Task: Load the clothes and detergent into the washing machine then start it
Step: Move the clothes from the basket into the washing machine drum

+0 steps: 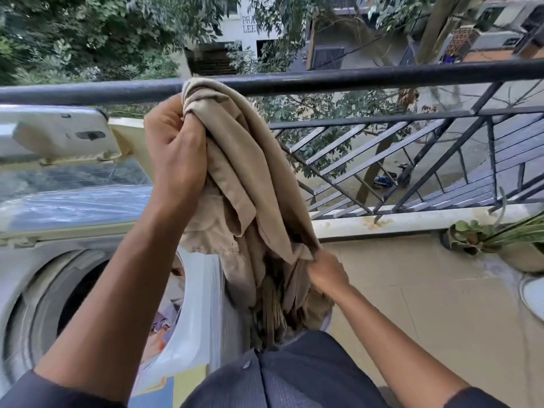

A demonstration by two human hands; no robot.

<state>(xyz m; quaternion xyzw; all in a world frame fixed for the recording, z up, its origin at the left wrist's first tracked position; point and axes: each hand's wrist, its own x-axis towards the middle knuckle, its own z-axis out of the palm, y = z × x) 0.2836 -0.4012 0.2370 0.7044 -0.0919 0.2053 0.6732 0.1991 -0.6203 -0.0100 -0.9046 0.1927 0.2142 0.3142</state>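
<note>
Black railing [323, 79] ahead; potted plant [500, 240] on floor right.

A plain beige garment [250, 184] is seen, unpatterned, with darker tan folds toward its lower end; the balcony railing [323, 79] is painted black; the washing machine [44, 260] is shown in pale grey-white, its top yellowed cream; the floor tiles [426, 290] are coloured a sandy beige; a dark navy shirt [294, 375] with a fine woven texture is worn; green leaves are carried by the potted plant [500, 234].
</note>
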